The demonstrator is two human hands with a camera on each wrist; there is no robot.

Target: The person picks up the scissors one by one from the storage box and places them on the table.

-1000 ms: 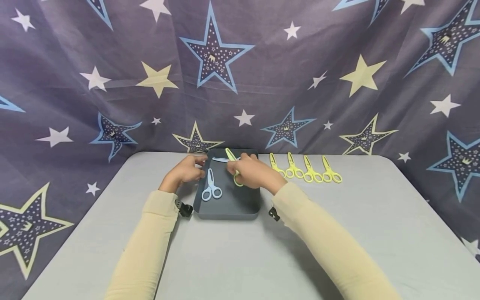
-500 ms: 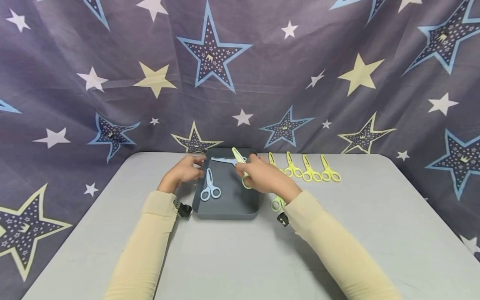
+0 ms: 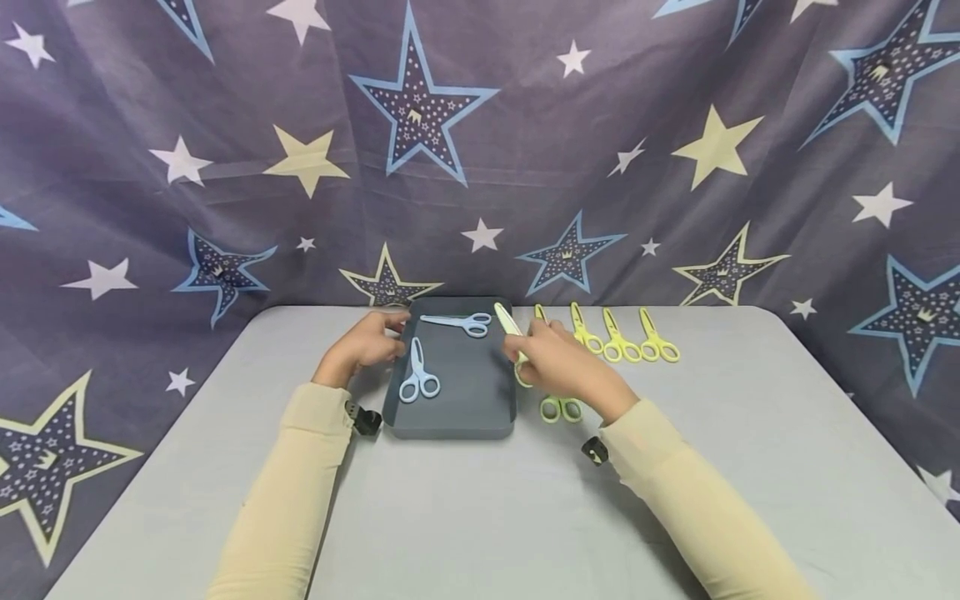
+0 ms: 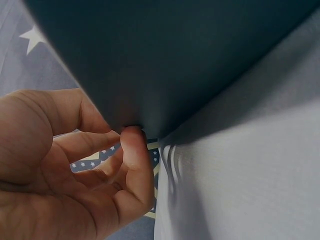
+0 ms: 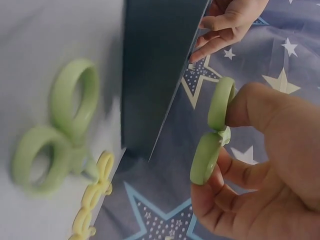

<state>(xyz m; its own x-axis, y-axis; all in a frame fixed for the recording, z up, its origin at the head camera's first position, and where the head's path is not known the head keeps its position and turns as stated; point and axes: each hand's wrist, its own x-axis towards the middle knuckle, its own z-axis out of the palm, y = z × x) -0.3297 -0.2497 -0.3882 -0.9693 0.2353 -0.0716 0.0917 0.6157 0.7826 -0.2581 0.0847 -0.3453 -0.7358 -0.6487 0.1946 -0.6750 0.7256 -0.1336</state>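
Note:
In the head view, my left hand (image 3: 367, 342) holds the left wall of a dark grey tray (image 3: 468, 400); the left wrist view shows thumb and finger pinching its edge. Two pairs of light blue scissors lie in the tray, one pair crosswise at the back (image 3: 459, 322), the other upright at left (image 3: 418, 367). Over the tray's right edge, my right hand (image 3: 566, 362) grips yellow-green scissors (image 3: 508, 320), blades pointing away. Their handle loops (image 5: 204, 159) show between thumb and fingers in the right wrist view. Beneath that hand, similar green scissors (image 3: 561, 405) rest on the table, blades hidden.
A row of yellow scissors (image 3: 618, 340) lies on the table right of the tray, the leftmost partly behind my right hand. Pale grey cloth covers the table (image 3: 450, 517). A star-patterned curtain (image 3: 480, 150) hangs directly behind the table's back edge.
My right hand has moved right with the yellow-green scissors, from over the tray to its right edge. The back blue scissors and the green handles on the table are uncovered. My left hand stays put.

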